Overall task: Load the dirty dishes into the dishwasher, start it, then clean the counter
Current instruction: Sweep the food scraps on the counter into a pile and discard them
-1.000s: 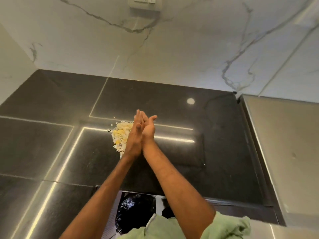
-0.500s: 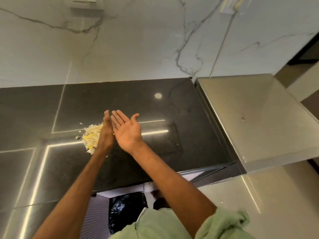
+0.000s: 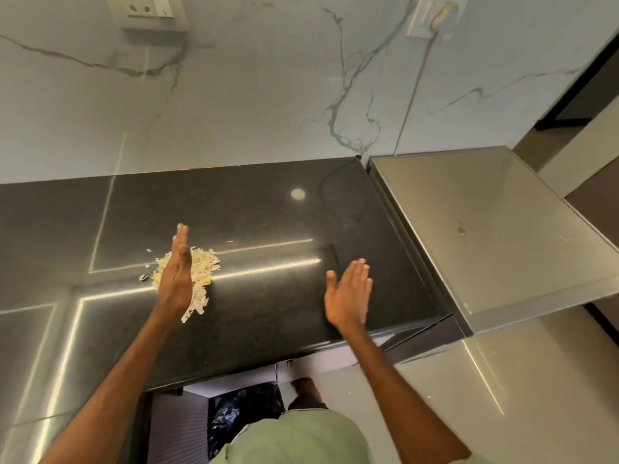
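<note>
A small heap of pale yellow food scraps (image 3: 204, 266) lies on the black stone counter (image 3: 268, 229). My left hand (image 3: 176, 279) stands on edge above the heap's left side, fingers straight, and hides part of it. My right hand (image 3: 348, 293) hovers to the right over bare counter, palm turned left, fingers spread. Neither hand holds anything. No dishes or dishwasher can be made out.
A grey steel appliance top (image 3: 485, 229) adjoins the counter on the right. The marble wall (image 3: 268, 95) behind carries a socket (image 3: 147, 11) and a plugged cable (image 3: 435, 18). Below the counter edge, a black bin bag (image 3: 241, 413) sits in an open cabinet.
My hands were pressed together over the scraps; they have parted, and the right hand has swung well to the right. The view has also turned rightward.
</note>
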Available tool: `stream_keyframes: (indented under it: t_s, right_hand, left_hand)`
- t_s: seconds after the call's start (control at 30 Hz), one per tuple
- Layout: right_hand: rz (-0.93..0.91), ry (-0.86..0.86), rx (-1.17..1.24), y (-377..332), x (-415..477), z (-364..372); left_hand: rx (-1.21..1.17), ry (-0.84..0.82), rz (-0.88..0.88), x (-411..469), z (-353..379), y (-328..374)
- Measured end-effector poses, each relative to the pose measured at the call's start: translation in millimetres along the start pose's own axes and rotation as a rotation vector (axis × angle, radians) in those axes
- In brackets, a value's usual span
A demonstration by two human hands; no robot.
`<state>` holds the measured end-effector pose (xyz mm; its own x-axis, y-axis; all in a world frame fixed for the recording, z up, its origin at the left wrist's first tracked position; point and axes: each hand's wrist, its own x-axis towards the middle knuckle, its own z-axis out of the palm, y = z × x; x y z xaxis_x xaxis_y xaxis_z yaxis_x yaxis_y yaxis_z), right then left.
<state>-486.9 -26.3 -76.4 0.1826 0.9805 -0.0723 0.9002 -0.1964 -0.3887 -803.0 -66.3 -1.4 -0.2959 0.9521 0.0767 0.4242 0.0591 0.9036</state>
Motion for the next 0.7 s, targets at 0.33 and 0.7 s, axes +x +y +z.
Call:
stream_keyframes:
  t_s: [0.33,0.7]
  right_hand:
    - [-0.492,-0.370,0.427,-221,-48,62]
    - [-0.082,0.028,0.007,-70,17,44]
  left_hand:
    - [0.046,0.180,-0.074,-46,-94,-38]
    - [0.106,0.314,-0.213,-48,-113,-100]
